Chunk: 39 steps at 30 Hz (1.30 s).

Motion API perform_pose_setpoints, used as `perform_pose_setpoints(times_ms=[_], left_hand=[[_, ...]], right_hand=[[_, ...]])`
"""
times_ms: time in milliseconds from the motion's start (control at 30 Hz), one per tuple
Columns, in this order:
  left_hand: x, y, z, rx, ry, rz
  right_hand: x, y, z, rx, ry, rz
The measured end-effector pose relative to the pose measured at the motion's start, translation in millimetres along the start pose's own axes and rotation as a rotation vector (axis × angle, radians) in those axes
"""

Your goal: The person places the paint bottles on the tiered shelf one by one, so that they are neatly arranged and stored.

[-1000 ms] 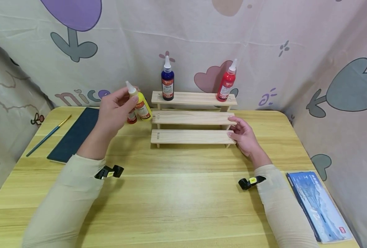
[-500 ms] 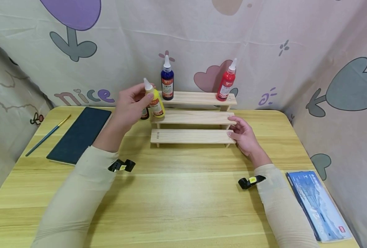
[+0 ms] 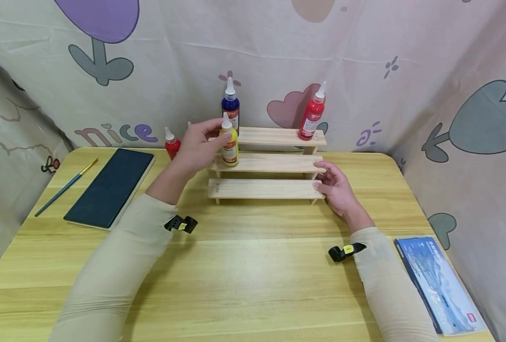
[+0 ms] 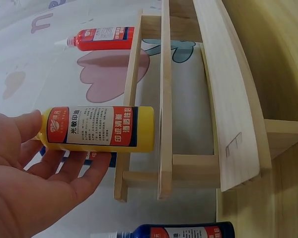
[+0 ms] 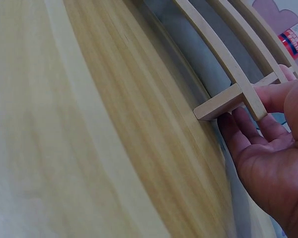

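Note:
My left hand (image 3: 198, 147) pinches a yellow squeeze bottle (image 3: 230, 151) with a white nozzle. The bottle stands upright at the left end of the middle step of a three-step wooden rack (image 3: 270, 189); whether its base touches the wood I cannot tell. On the top step are a blue bottle (image 3: 230, 108) at the left, partly hidden by the yellow one, and a red bottle (image 3: 312, 116) at the right. My right hand (image 3: 337, 189) grips the rack's right end, thumb on the bottom step, as the right wrist view shows, with fingers (image 5: 233, 131) beneath it.
Behind my left hand a second red bottle (image 3: 173, 146) stands on the table, with a white nozzle tip beside it. A dark bottle (image 4: 188, 231) lies low in the left wrist view. Left are a dark notebook (image 3: 109, 187) and paintbrush (image 3: 67, 186); right, a blue booklet (image 3: 441, 285).
My left hand has carried the yellow bottle rightward from beside the rack to the middle step's left end and turned it upright. The red bottle behind it has come into sight. My right hand stays put.

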State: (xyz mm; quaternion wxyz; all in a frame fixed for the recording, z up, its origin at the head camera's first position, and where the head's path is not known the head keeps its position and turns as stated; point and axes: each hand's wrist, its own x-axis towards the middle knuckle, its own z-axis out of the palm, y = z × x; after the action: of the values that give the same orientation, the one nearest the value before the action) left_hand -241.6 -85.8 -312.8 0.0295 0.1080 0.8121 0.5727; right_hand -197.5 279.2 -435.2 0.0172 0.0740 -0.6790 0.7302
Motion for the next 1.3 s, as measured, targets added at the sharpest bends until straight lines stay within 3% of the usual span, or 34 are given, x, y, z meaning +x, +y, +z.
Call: perform_pose_setpoints(times_ms=[200,933,1133,1300], left_hand=[[3.1,0.1,3.9,0.032,-0.028,-0.006],[1.7,-2.1,5.1,0.085,-0.001,-0.010],[-4.2,-7.4,-0.2,0.087,0.025,0.006],[-18.2,-15.4,-11.6,0.071,0.087,0.038]], right_hand=[[0,1,-1,0.000,0.000,-0.004],[1,5,-3,-0.009,-0.001,0.002],[1,6,-3,-0.011,0.006,0.010],[1,6,-3,-0.008,-0.003,0.001]])
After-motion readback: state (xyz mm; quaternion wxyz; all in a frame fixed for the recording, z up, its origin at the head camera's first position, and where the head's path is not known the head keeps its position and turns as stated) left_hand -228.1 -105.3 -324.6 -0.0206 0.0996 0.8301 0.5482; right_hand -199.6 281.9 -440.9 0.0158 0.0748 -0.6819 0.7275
